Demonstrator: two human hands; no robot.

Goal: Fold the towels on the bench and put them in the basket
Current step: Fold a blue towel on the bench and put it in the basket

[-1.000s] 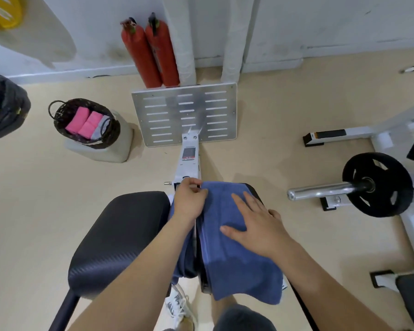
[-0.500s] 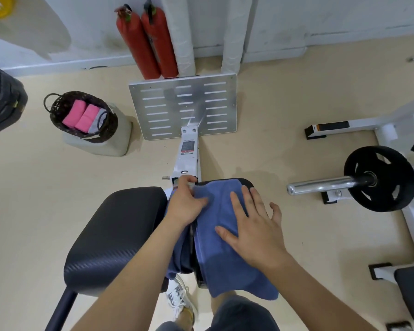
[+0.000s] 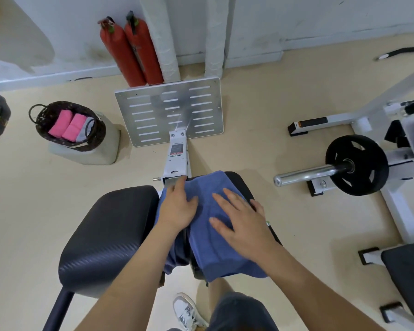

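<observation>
Looking down from the head view, we see the blue towel (image 3: 213, 256) draped over the right black pad of the bench, just below the middle of the frame, its near edge hanging off towards the lower edge. Our left hand (image 3: 177, 206) lies flat on the towel's left part, fingers straight and reaching its far edge. Our right hand (image 3: 244, 223) presses on the towel's right part with fingers spread. The bench's left pad (image 3: 105, 235) sits bare beside them. In the left of the frame the dark woven basket (image 3: 98, 132) stands on a pale block, holding two pink towels (image 3: 68, 126) and a grey one (image 3: 85, 130). Two red fire extinguishers (image 3: 129, 51) lean at the wall, top centre.
</observation>
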